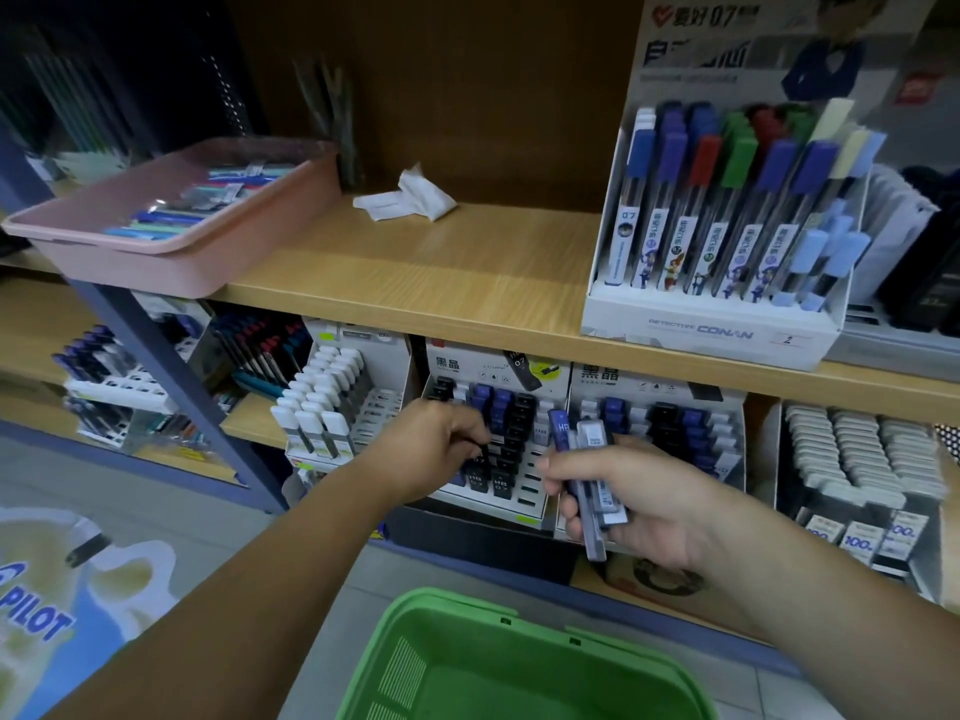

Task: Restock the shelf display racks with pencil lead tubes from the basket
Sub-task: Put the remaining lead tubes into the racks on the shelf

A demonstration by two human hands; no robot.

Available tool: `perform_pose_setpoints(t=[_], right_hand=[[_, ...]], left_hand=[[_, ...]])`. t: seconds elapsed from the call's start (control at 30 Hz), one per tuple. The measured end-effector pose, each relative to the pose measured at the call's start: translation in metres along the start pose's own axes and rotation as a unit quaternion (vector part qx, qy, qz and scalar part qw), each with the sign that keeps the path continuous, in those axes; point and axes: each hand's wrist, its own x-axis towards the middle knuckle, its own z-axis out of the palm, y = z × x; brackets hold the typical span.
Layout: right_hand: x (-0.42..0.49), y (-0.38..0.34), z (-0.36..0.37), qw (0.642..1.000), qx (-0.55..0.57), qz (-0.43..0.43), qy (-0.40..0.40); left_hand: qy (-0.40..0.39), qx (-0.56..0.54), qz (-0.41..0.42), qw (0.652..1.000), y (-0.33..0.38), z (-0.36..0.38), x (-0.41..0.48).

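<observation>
Reaching into the display rack point(530, 480), the left hand point(441, 444) has its fingers point(467, 433) bunched and curled against the dark-capped rows. Whether they pinch a tube or only press one home I cannot tell, because their tips merge with the black caps just beyond them. To the right of those fingers, a small bundle of lead tubes point(595, 444) stands nearly upright in the right hand point(639, 506), whose thumb and curled fingers point(571, 522) clamp it round the middle. The tubes look light, stiff and smooth-sided, so they are likely to slide against each other. Each is probably best taken singly by the capped end and fed straight down into a slot. Below both hands the green basket point(447, 597) is cut off by the frame edge, and no tubes show in the part that is visible.
</observation>
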Motion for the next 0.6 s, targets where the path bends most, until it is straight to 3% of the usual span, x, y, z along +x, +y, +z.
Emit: perform_pose_setpoints(t=[0.17, 0.27, 0.3, 0.37, 0.43, 0.5, 0.6], right_hand=[[0.002, 0.002, -0.003, 1.0, 0.019, 0.003, -0.005], [-0.001, 0.003, -0.003, 1.0, -0.008, 0.005, -0.024], [-0.002, 0.003, -0.003, 0.999, -0.029, 0.007, -0.029], [-0.005, 0.005, -0.006, 0.997, -0.064, 0.01, -0.035], [-0.008, 0.005, -0.006, 0.995, -0.089, 0.005, -0.039], [-0.009, 0.005, -0.006, 0.995, -0.091, -0.003, -0.048], [-0.01, 0.005, -0.004, 0.996, -0.059, -0.014, -0.072]], left_hand=[[-0.038, 0.072, 0.028, 0.996, 0.001, 0.008, -0.001], [0.004, 0.076, 0.052, 0.996, 0.005, 0.008, 0.0], [0.035, 0.047, 0.038, 0.998, 0.012, 0.006, 0.0], [0.064, -0.115, -0.051, 0.99, 0.033, 0.001, -0.002], [0.008, -0.286, -0.113, 0.952, 0.055, -0.003, -0.006], [-0.045, -0.326, -0.105, 0.939, 0.068, -0.005, -0.011], [-0.049, -0.354, -0.102, 0.928, 0.072, -0.004, -0.015]])
